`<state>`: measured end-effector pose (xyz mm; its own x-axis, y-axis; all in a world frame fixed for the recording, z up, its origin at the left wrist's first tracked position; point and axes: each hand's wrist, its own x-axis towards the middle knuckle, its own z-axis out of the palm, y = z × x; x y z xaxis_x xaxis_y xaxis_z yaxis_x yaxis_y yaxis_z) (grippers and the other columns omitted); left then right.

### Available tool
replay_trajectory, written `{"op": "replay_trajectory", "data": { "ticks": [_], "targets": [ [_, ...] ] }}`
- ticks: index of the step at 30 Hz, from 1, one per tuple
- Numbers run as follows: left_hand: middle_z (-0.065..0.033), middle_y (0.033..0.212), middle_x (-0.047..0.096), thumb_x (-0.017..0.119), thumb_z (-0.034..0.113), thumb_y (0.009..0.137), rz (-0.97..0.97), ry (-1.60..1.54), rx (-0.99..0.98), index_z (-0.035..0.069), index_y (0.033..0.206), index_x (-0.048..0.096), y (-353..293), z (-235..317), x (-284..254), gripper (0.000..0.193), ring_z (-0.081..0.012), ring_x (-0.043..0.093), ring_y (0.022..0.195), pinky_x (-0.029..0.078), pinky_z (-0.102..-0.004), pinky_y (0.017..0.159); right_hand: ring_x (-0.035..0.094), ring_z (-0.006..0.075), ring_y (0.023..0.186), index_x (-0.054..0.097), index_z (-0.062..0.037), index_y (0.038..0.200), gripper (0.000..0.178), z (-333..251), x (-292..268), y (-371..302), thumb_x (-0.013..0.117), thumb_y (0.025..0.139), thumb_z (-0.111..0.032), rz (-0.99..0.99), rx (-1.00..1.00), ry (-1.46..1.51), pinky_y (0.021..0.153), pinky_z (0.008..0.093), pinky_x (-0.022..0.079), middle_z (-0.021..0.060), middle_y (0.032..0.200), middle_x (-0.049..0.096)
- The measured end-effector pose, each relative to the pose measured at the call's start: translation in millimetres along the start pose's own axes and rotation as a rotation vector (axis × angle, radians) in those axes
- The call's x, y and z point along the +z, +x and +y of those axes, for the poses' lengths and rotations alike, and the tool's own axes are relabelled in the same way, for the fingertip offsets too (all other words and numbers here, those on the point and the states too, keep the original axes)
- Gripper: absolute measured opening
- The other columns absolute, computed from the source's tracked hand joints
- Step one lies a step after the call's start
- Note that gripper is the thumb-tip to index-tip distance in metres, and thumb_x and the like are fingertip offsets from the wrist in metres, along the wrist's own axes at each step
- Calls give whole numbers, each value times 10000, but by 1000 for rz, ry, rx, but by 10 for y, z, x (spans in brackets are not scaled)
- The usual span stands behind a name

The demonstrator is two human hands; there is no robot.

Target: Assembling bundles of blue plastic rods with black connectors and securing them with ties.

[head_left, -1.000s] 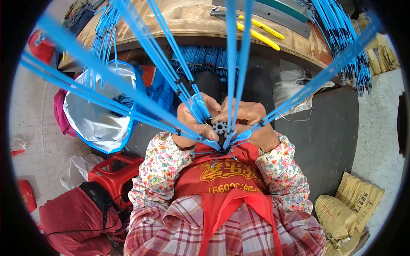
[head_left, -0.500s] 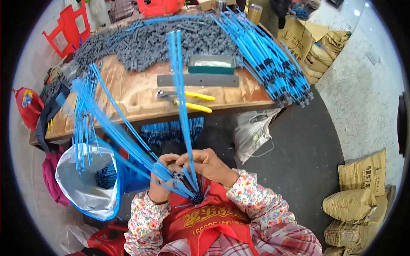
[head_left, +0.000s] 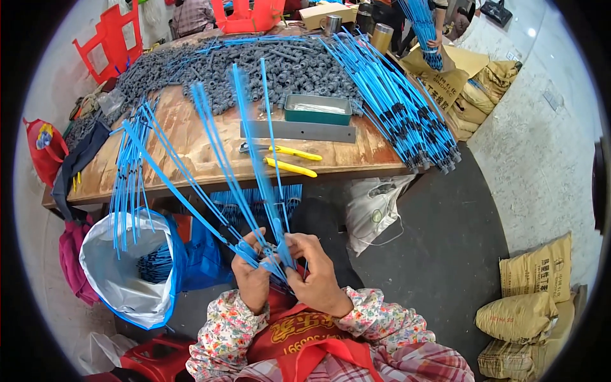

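In front of my red apron, both hands are together around the lower ends of several long, thin blue plastic strips (head_left: 224, 162), which fan up and out over the table edge. My left hand (head_left: 252, 278) is closed on the left strips, with a small grey fitting (head_left: 270, 253) between the hands. With thumb and fingers bent, my right hand (head_left: 316, 270) pinches the right-hand strips near that fitting. Some strips are blurred by motion, and my fingers partly hide the fitting and strip ends. Beyond, yellow-handled cutters (head_left: 291, 152) lie on the wooden table (head_left: 210, 143).
Grey fittings (head_left: 254, 63) are heaped at the back. A green tray (head_left: 328, 118) and flat metal bar (head_left: 299, 132) lie in front. Blue strips with black parts (head_left: 401, 105) are stacked at right. A lined blue bag (head_left: 105, 270) stands left; another person's hand (head_left: 435, 42) grips a blue bundle.
Both my hands have moved slightly forward, away from the apron. The strips are now spread into more separate groups. A co-worker's hand with a blue bundle has come into view at the top right.
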<state>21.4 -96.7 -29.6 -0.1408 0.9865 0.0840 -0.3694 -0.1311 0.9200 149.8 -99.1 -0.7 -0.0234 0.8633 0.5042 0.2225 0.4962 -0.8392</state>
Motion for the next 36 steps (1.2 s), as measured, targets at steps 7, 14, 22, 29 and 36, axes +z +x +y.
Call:
{"op": "replay_trajectory", "data": {
  "ticks": [7, 14, 22, 29, 36],
  "targets": [
    [-31, 901, 595, 685, 89, 784, -81, -30, -53, -45, 1269, 422, -27, 16, 23, 568, -89, 576, 776, 465, -210, 684, 597, 255, 793, 545, 22, 1065, 410, 49, -20, -51, 633, 673, 100, -29, -28, -38, 691, 326, 480, 128, 926, 581],
    [-29, 907, 595, 657, 108, 805, -113, 48, -15, -40, 1313, 372, -48, -27, 25, 601, -91, 570, 841, 456, -233, 756, 589, 287, 748, 560, 17, 1004, 345, 100, 16, -22, 681, 682, 45, -4, -116, -155, 654, 326, 472, 145, 872, 580],
    [-16, 927, 557, 663, 167, 808, -35, 0, -128, -22, 1313, 374, -129, 62, 48, 612, -101, 541, 837, 448, -240, 784, 592, 273, 712, 599, 0, 945, 268, 177, -36, -46, 701, 698, -26, -70, 16, -110, 609, 327, 462, 120, 815, 588],
    [-18, 976, 506, 679, 179, 745, -338, 94, -115, 20, 1163, 461, 17, 68, -51, 497, -139, 531, 875, 426, -280, 775, 655, 188, 750, 627, 11, 871, 184, 353, -206, 108, 702, 704, 25, -194, 326, 200, 682, 289, 529, 99, 822, 662],
    [-21, 902, 476, 707, 101, 762, -508, 42, -187, 18, 1012, 496, 107, 138, -100, 338, -110, 485, 801, 415, -274, 703, 642, 136, 792, 636, 28, 913, 222, 493, -322, 175, 663, 705, 100, -223, 243, 423, 705, 251, 516, 80, 869, 671]
  ]
}}
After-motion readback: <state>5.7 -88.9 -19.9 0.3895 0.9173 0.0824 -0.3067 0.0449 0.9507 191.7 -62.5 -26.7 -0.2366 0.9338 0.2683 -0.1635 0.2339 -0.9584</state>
